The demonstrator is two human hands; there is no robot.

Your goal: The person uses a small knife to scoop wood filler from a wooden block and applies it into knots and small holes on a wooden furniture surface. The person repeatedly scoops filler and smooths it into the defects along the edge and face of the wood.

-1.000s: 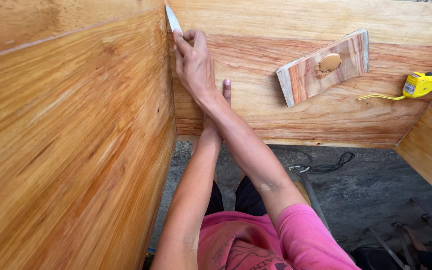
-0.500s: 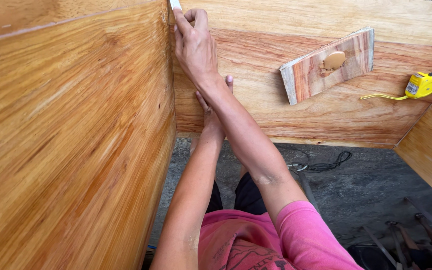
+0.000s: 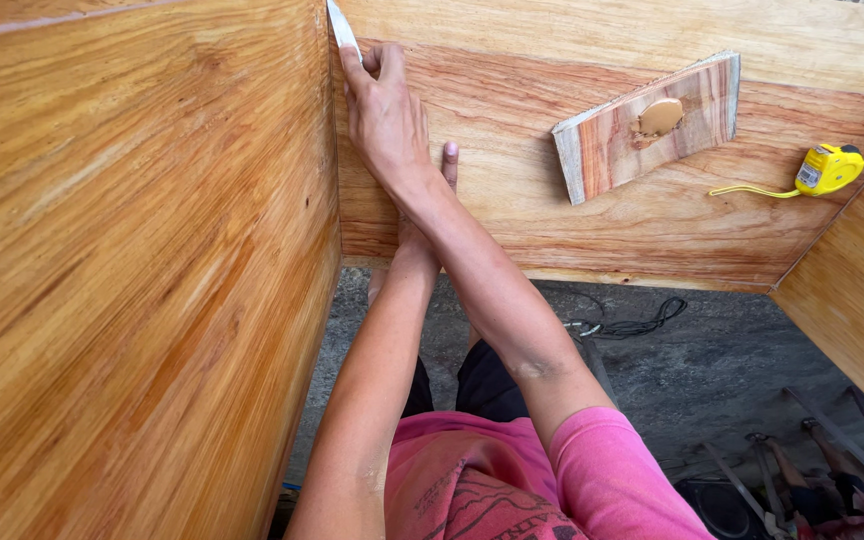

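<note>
My right hand (image 3: pixel 384 120) reaches up into the inside corner where the left wooden panel (image 3: pixel 132 270) meets the back wooden panel (image 3: pixel 512 200). It grips a thin white blade (image 3: pixel 341 28), a putty knife or scraper, whose tip lies in the corner seam near the top edge. My left hand (image 3: pixel 448 166) lies against the back panel just below, mostly hidden under my right wrist. Only one straight finger of it shows, and I see nothing in it.
A short wood offcut (image 3: pixel 652 125) carrying a blob of tan filler (image 3: pixel 660 117) rests on the back panel. A yellow tape measure (image 3: pixel 828 168) lies to its right. Another wooden panel (image 3: pixel 862 300) stands at the right. A black cord (image 3: pixel 632 322) and metal legs (image 3: pixel 812 460) are on the grey floor.
My right hand slid the blade up the corner seam, then came back down a little, so more of the blade shows now. The left hand has stayed on the panel.
</note>
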